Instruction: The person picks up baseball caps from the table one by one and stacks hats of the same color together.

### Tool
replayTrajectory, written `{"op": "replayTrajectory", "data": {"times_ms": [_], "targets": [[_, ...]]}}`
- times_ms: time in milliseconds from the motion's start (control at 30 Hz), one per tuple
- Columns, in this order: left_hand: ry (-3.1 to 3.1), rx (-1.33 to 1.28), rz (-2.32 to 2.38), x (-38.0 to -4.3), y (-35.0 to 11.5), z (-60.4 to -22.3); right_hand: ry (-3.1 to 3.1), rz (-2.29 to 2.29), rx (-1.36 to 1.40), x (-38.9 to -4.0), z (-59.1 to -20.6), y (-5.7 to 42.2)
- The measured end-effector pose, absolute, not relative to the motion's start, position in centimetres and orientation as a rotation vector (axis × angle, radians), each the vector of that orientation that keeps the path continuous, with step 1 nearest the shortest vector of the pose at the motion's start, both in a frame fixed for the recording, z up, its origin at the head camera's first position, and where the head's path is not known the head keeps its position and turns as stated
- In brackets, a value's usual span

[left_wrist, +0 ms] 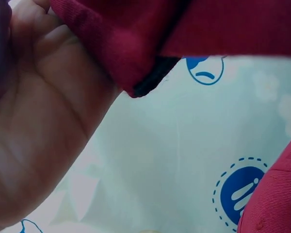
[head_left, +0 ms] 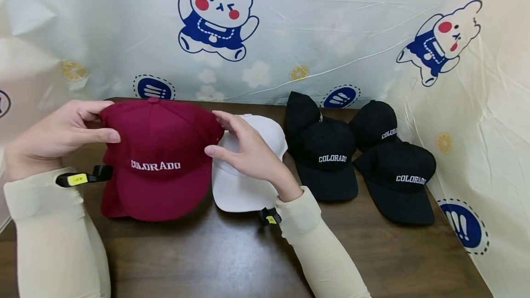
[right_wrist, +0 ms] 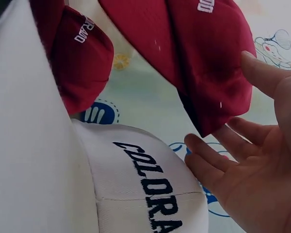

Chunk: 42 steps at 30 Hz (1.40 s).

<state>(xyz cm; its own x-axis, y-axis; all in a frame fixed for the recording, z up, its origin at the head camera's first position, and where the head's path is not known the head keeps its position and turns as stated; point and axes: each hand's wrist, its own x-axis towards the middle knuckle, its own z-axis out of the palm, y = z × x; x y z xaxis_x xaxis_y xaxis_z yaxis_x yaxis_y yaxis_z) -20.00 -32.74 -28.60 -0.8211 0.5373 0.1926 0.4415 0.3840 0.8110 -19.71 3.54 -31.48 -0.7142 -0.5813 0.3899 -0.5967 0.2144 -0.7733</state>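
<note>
At our left, our left hand (head_left: 66, 134) pinches the side of the burgundy cap (head_left: 161, 137), thumb in front and fingers behind; we would do well to grip only that edge, so the crown isn't dented. The cap is upright, lettering towards us, in front of a second burgundy cap (head_left: 111, 203), which it mostly hides; we should mind that lower brim. At the cap's other side our right hand (head_left: 252, 155) is loosely spread, thumb and fingers either side of the edge; we cannot tell how firmly it touches. Matching both sides' height should hold the brim level.

Just right, the white cap (head_left: 244, 194) crowds our right hand and could get knocked. Farther right on the bench (head_left: 198, 256), four black caps (head_left: 323, 139) sit overlapping in pairs, out of our way, near the printed sheet (head_left: 488, 141).
</note>
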Motion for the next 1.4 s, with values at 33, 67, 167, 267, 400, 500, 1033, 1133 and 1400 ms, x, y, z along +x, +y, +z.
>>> {"op": "replayTrajectory", "data": {"times_ms": [33, 67, 167, 267, 400, 500, 1033, 1133, 1400], "targets": [[2.513, 0.910, 1.431, -20.0, -32.6, -28.6, -2.425, 1.572, 1.188, -19.4, -31.2, 3.5], [2.512, 0.911, 1.422, -20.0, -32.5, -28.5, -2.416, 1.583, 1.193, -19.1, -30.8, 3.6], [2.496, 0.885, 1.408, -19.8, -32.1, -28.2, -2.390, 1.645, 1.221, -18.2, -29.8, 3.5], [2.488, 0.819, 1.398, -19.7, -31.7, -28.0, -2.405, 1.686, 1.223, -17.7, -29.3, 3.5], [2.503, 0.821, 1.367, -19.8, -31.6, -28.0, -2.441, 1.716, 1.203, -17.5, -29.3, 3.4], [2.536, 0.839, 1.325, -20.1, -32.1, -28.3, -2.448, 1.731, 1.203, -18.1, -30.3, 3.1], [2.519, 0.794, 1.222, -20.2, -33.7, -29.0, -2.500, 1.652, 1.084, -18.7, -33.8, 0.6], [2.517, 0.802, 1.187, -20.3, -34.4, -29.3, -2.532, 1.646, 1.055, -18.4, -33.9, 0.2], [2.505, 0.780, 1.177, -20.9, -35.8, -30.4, -2.566, 1.673, 1.042, -18.2, -34.9, -0.9]]}}
